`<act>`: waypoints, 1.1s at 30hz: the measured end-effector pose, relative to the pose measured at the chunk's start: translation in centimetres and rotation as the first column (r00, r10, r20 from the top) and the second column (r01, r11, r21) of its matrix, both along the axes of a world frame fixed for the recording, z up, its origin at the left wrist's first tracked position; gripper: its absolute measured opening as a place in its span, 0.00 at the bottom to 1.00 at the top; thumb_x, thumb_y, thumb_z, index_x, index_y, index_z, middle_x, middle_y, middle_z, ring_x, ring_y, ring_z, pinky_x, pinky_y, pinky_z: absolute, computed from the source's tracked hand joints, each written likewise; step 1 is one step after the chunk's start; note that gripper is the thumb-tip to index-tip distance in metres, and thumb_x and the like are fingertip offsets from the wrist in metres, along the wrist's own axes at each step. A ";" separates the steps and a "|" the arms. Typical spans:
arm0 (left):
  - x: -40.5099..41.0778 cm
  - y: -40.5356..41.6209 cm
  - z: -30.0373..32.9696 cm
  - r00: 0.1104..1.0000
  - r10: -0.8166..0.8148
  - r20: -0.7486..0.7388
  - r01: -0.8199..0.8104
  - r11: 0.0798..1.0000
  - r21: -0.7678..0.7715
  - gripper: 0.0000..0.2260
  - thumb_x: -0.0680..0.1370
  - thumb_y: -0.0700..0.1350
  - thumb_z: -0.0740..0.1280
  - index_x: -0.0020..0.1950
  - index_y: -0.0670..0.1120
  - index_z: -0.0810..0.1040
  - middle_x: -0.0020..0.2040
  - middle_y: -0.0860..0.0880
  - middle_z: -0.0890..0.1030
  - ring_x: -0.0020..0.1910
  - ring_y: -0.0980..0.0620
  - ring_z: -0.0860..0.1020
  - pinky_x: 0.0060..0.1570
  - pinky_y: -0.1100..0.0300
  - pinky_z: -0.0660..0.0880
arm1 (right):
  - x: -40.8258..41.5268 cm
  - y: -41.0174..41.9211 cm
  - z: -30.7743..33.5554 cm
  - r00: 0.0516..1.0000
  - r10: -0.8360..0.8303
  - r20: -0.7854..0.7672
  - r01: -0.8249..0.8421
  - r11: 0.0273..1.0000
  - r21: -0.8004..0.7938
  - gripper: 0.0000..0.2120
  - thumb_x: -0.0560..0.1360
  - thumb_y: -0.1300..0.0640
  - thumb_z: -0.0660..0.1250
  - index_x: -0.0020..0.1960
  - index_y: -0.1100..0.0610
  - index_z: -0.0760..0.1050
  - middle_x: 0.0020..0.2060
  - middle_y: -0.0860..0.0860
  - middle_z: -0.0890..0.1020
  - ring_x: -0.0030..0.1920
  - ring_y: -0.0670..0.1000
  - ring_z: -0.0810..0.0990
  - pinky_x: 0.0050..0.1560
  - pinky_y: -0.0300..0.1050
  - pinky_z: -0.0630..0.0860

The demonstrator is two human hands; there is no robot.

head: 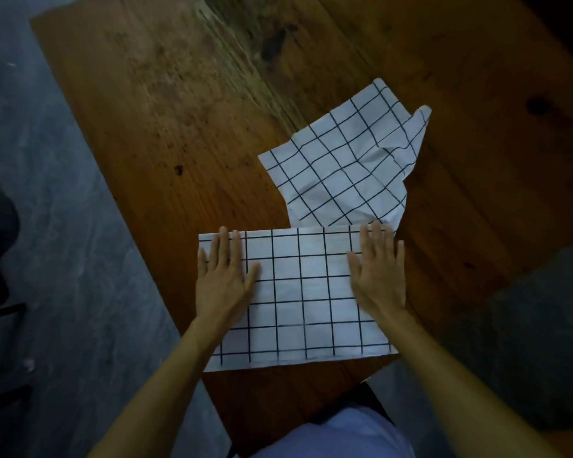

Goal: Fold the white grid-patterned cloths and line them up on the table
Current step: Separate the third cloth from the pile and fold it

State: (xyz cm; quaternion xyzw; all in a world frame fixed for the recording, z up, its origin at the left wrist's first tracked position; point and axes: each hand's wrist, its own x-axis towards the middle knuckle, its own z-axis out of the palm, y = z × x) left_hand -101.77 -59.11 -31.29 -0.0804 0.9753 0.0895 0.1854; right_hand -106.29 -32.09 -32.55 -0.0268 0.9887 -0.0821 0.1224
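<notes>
You are pressing your left hand (224,276) and right hand (379,272) flat, fingers straight, onto the near cloth (298,299), gripping nothing. It is lying smooth at the wooden table's (179,127) near edge, overlapping the rumpled cloth (341,160) beyond.

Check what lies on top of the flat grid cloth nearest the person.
Both hands rest flat on the near grid cloth: left hand at its left end, right hand at its right. Its far edge overlaps the crumpled grid cloth. The cloth hides whatever is beneath it.
</notes>
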 end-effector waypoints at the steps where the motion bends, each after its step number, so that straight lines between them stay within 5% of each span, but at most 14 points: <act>1: -0.1 0.4 0.3 1.000 -0.015 -0.018 0.014 1.000 -0.026 0.33 0.77 0.65 0.35 0.76 0.48 0.32 0.76 0.47 0.32 0.74 0.51 0.30 0.72 0.51 0.31 | 0.0 -0.3 0.3 1.000 -0.007 -0.017 0.008 1.000 0.021 0.29 0.80 0.43 0.39 0.78 0.55 0.45 0.78 0.55 0.47 0.77 0.54 0.41 0.75 0.55 0.38; 6: -1.9 5.5 0.5 0.988 -0.097 -0.124 0.107 0.991 0.077 0.27 0.80 0.55 0.41 0.76 0.46 0.36 0.76 0.45 0.34 0.75 0.50 0.33 0.74 0.51 0.37 | 0.2 -6.5 0.9 0.953 0.276 -0.124 -0.291 0.949 -0.125 0.27 0.79 0.57 0.48 0.77 0.61 0.50 0.77 0.59 0.52 0.77 0.59 0.48 0.76 0.58 0.47; 8: -2.0 6.5 -0.2 0.987 -0.121 -0.105 0.129 0.988 0.080 0.28 0.80 0.55 0.37 0.76 0.45 0.36 0.76 0.44 0.35 0.75 0.49 0.33 0.74 0.52 0.36 | 0.3 -8.8 0.2 0.927 0.364 -0.096 -0.376 0.909 -0.183 0.26 0.80 0.55 0.48 0.76 0.61 0.51 0.76 0.59 0.54 0.77 0.57 0.49 0.75 0.57 0.54; 13: -0.4 2.1 -0.8 0.993 0.093 -0.076 -0.086 0.991 0.099 0.29 0.80 0.61 0.39 0.76 0.51 0.36 0.76 0.48 0.35 0.75 0.52 0.34 0.74 0.53 0.38 | 0.1 -4.6 -0.7 0.981 0.192 -0.038 -0.195 0.970 -0.148 0.26 0.82 0.45 0.44 0.78 0.54 0.50 0.78 0.53 0.48 0.77 0.53 0.42 0.76 0.52 0.44; 19: -0.7 1.9 0.1 0.982 0.165 -0.094 -0.163 0.986 0.026 0.29 0.80 0.62 0.40 0.78 0.49 0.42 0.78 0.45 0.41 0.76 0.49 0.37 0.72 0.46 0.33 | -0.2 -2.2 -0.5 0.998 -0.018 -0.057 0.014 0.997 -0.079 0.28 0.81 0.44 0.42 0.78 0.56 0.51 0.78 0.55 0.50 0.77 0.54 0.42 0.76 0.51 0.41; 23: -2.8 4.8 0.7 0.973 0.006 -0.229 -0.001 1.000 0.023 0.25 0.82 0.56 0.48 0.76 0.47 0.56 0.77 0.41 0.55 0.77 0.44 0.49 0.73 0.42 0.38 | -0.3 -3.7 0.4 0.992 0.036 -0.120 -0.058 0.981 -0.184 0.27 0.81 0.47 0.48 0.76 0.58 0.54 0.77 0.58 0.52 0.77 0.55 0.44 0.76 0.52 0.42; 26: -4.3 6.2 0.5 0.954 0.002 -0.300 0.012 0.999 0.044 0.21 0.80 0.51 0.58 0.71 0.44 0.67 0.67 0.40 0.71 0.70 0.42 0.66 0.73 0.42 0.46 | -1.2 -5.3 0.6 0.981 0.127 -0.144 -0.167 0.937 -0.307 0.26 0.81 0.49 0.51 0.76 0.57 0.54 0.77 0.59 0.54 0.77 0.54 0.47 0.76 0.52 0.46; 30: -5.3 6.5 0.1 0.943 -0.030 -0.333 0.057 0.996 0.074 0.13 0.75 0.43 0.66 0.59 0.45 0.74 0.58 0.41 0.73 0.61 0.44 0.68 0.64 0.46 0.61 | -2.2 -6.6 0.2 0.979 0.172 -0.109 -0.198 0.928 -0.315 0.25 0.79 0.52 0.52 0.73 0.61 0.61 0.72 0.61 0.65 0.75 0.59 0.59 0.74 0.58 0.56; 33: -5.4 6.1 0.0 0.950 -0.041 -0.308 0.069 0.994 0.081 0.13 0.70 0.36 0.66 0.53 0.45 0.73 0.56 0.42 0.72 0.57 0.45 0.67 0.55 0.52 0.61 | -2.6 -6.5 0.4 0.968 0.191 -0.164 -0.231 0.930 -0.284 0.22 0.77 0.54 0.55 0.69 0.62 0.67 0.64 0.59 0.71 0.68 0.59 0.68 0.70 0.59 0.62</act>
